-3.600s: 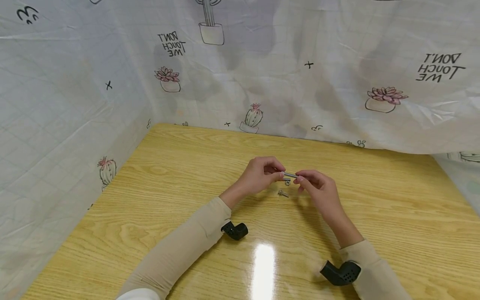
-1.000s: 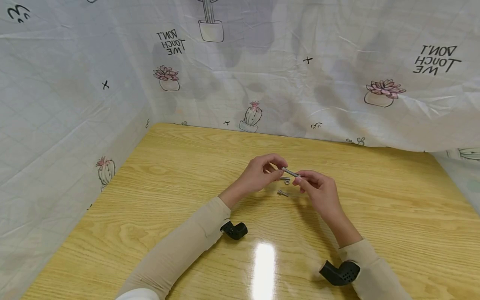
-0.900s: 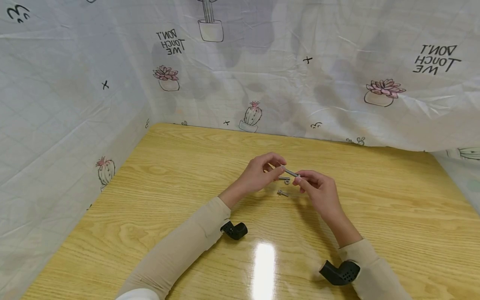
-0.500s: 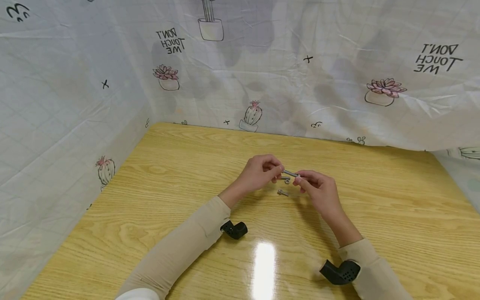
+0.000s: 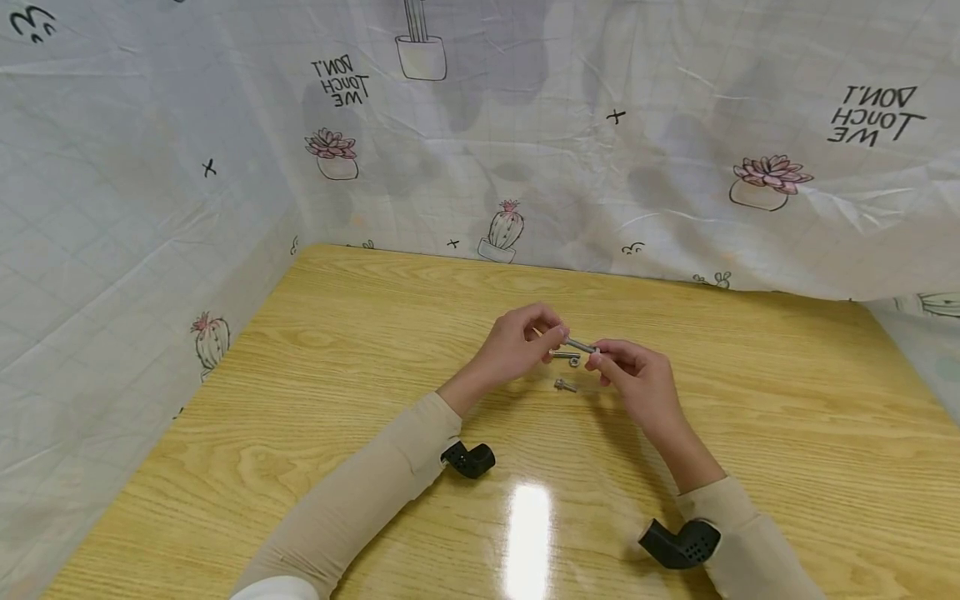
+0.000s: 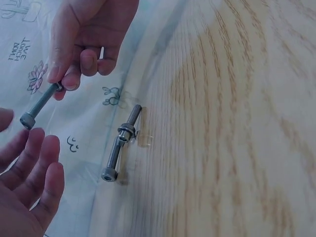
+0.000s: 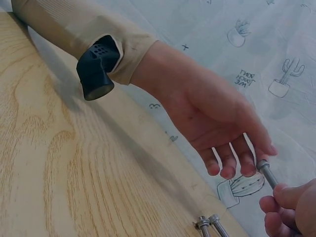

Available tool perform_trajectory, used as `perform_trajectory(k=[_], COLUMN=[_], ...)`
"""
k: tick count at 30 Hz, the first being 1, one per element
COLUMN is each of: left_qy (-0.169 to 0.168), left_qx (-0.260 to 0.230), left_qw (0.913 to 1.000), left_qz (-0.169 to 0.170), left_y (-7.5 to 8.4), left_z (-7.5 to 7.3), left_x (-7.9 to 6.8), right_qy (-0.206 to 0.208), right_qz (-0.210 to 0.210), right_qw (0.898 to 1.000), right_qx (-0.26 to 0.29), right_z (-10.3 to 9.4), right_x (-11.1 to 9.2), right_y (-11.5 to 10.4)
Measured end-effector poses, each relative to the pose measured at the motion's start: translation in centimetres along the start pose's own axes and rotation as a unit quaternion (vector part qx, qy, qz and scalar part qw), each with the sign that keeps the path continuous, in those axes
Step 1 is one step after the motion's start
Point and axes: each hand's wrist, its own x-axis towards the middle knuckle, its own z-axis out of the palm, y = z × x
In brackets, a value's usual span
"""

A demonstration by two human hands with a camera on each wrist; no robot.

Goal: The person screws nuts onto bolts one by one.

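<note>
In the head view, a silver socket-head bolt [image 5: 581, 345] spans the gap between both hands above the table. My right hand [image 5: 641, 379] pinches its threaded end, where a nut [image 6: 60, 86] shows by the fingertips in the left wrist view. My left hand [image 5: 517, 342] is at the bolt head [image 6: 28, 120]; in the left wrist view its thumb stands off from the head, with a fingertip right below it. On the wood lie a second bolt [image 5: 566, 355], a small nut [image 5: 574, 362] at its end, and a third bolt with a nut on it [image 5: 566, 385].
The wooden table [image 5: 360, 358] is backed by a hanging white sheet [image 5: 465, 158] with printed cacti and lettering. Black wrist cameras are strapped over both beige sleeves, one on the left forearm [image 5: 468, 460] and one on the right [image 5: 679, 544].
My left fingertips shift and flex around the bolt head, and the bolt's slant varies slightly. The right hand stays nearly still. The parts on the table stay where they were.
</note>
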Motion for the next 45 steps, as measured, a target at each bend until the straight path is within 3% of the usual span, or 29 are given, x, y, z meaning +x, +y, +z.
perform_trajectory(k=[8, 14, 23, 28, 37, 45], left_qy=[0.003, -0.012, -0.012, 0.000, -0.009, -0.015], left_qx=[0.025, 0.000, 0.004, 0.009, 0.024, 0.036], left_qw=[0.9994, 0.9993, 0.9999, 0.9998, 0.9989, 0.9989], left_qz=[0.022, 0.036, 0.002, 0.018, 0.039, 0.027], left_y=[-0.08, -0.16, -0.19, -0.29, -0.18, 0.08], left_z=[-0.10, -0.09, -0.07, -0.09, -0.17, -0.18], left_x=[-0.15, -0.19, -0.36, -0.40, -0.43, -0.42], right_qy=[0.003, 0.006, 0.012, 0.010, 0.011, 0.008], right_qz=[-0.001, -0.002, -0.004, -0.005, -0.005, -0.012], right_qw=[1.000, 1.000, 1.000, 1.000, 1.000, 1.000], right_qx=[-0.008, -0.008, 0.004, 0.000, -0.002, -0.001], right_z=[0.19, 0.34, 0.55, 0.63, 0.55, 0.39], right_x=[-0.12, -0.20, -0.38, -0.50, -0.42, -0.30], right_y=[0.23, 0.28, 0.17, 0.17, 0.25, 0.13])
